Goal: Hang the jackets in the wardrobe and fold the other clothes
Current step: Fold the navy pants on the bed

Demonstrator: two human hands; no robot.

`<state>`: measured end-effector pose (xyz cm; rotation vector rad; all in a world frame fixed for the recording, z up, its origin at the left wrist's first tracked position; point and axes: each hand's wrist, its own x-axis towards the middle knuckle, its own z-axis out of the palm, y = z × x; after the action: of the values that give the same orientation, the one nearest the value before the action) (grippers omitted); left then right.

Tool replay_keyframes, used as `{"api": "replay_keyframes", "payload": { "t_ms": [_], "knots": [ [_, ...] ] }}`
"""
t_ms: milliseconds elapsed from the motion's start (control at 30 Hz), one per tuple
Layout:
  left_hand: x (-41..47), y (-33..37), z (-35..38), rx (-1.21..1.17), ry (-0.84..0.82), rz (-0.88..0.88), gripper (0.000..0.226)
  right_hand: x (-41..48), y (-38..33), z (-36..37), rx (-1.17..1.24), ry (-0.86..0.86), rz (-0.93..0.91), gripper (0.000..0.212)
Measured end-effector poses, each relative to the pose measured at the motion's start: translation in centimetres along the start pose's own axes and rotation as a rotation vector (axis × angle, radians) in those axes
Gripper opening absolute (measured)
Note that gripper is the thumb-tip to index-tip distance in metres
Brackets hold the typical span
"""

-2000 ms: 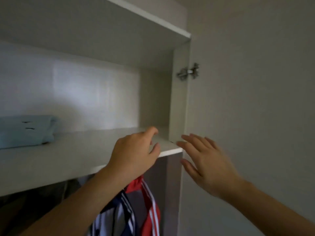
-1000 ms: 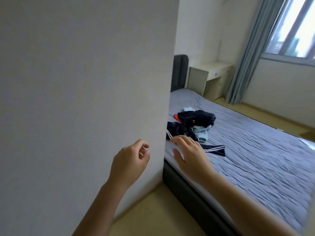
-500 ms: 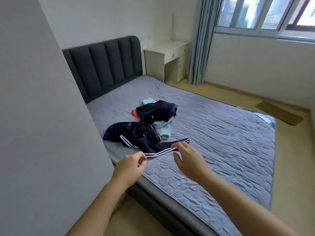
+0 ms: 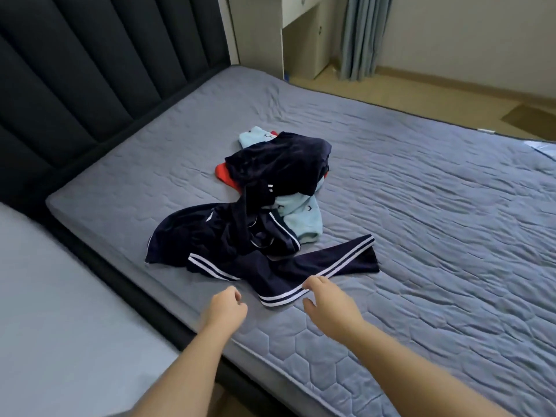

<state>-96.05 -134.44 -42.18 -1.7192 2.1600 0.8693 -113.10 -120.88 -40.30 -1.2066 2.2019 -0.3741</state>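
Clothes pile (image 4: 279, 164) on bed (image 4: 421, 236), headboard (image 4: 90, 70) behind, left hand (image 4: 225, 307), right hand (image 4: 329, 300), fingers loose, empty

A home bedroom — bed (image 4: 421, 236), padded headboard (image 4: 90, 70), curtain (image 4: 364, 34).

Beyond both hands, a red garment (image 4: 222, 173) lies almost wholly buried under the navy clothes (image 4: 279, 164), with only an edge showing. The light blue fabric (image 4: 304, 218) shows in two patches, so whether it is one piece or two cannot be told. Whether the fingertips of the right hand (image 4: 326, 302) touch the striped navy garment (image 4: 340, 263) is unclear. Left of the left hand (image 4: 225, 310), a blurred pale panel (image 4: 60, 326) runs off the frame. Far beyond the right hand, the desk (image 4: 301, 40) and curtain (image 4: 361, 34) are cut off at the top.
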Motion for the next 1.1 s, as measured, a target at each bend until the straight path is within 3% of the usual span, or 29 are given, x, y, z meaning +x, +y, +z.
{"api": "replay_keyframes", "payload": {
  "t_ms": [300,333,400,467,500,533,633,700,767,800,867,933,967,1033,1100],
  "knots": [
    [21.6,-3.3,7.1,0.273,0.043,0.098,0.067,17.3,2.4,15.5,0.105,-0.204,0.141,0.048],
    [22.9,-3.6,7.9,0.292,0.046,0.095,0.064,18.4,2.7,16.5,0.114,-0.208,0.130,0.055],
    [24.9,-4.0,9.7,0.251,0.042,0.134,0.038,20.4,3.2,18.0,0.144,-0.202,0.108,0.073],
    [25.8,-3.9,11.4,0.019,0.000,0.199,0.008,22.2,3.6,18.8,0.141,-0.183,0.054,0.088],
    [25.9,-3.8,12.1,-0.065,-0.054,0.230,0.012,23.1,3.8,19.0,0.118,-0.174,0.012,0.088],
    [25.9,-3.8,12.4,-0.100,-0.098,0.257,0.020,23.8,4.2,19.2,0.088,-0.172,-0.027,0.080],
    [26.5,-5.1,12.2,-0.113,-0.111,0.273,0.029,24.3,5.5,19.9,0.138,-0.181,-0.044,0.020],
    [26.4,-5.9,11.9,-0.144,-0.226,0.250,0.028,23.3,6.5,20.3,0.156,-0.228,-0.043,0.014],
    [25.7,-5.8,12.1,-0.180,-0.339,0.243,0.022,21.7,7.9,20.2,-0.033,-0.322,-0.073,0.011],
    [25.3,-5.4,12.3,-0.171,-0.301,0.274,0.015,20.8,8.8,19.8,-0.182,-0.359,-0.074,0.009],
    [24.6,-4.5,12.0,-0.081,0.011,0.344,0.002,19.2,11.2,18.3,-0.398,-0.389,-0.005,0.016],
    [24.6,-4.1,11.4,0.095,0.367,0.383,0.023,17.7,13.7,16.4,-0.486,-0.389,0.111,0.021],
    [24.8,-4.1,11.1,0.227,0.433,0.365,0.039,17.0,14.6,15.6,-0.530,-0.386,0.153,0.024],
    [25.2,-4.6,10.4,0.550,0.391,0.264,0.071,15.9,16.3,14.2,-0.611,-0.405,0.223,0.028],
    [25.7,-5.0,9.8,0.781,0.361,0.200,0.075,14.9,17.5,13.4,-0.673,-0.460,0.312,0.029]
  ]
}}
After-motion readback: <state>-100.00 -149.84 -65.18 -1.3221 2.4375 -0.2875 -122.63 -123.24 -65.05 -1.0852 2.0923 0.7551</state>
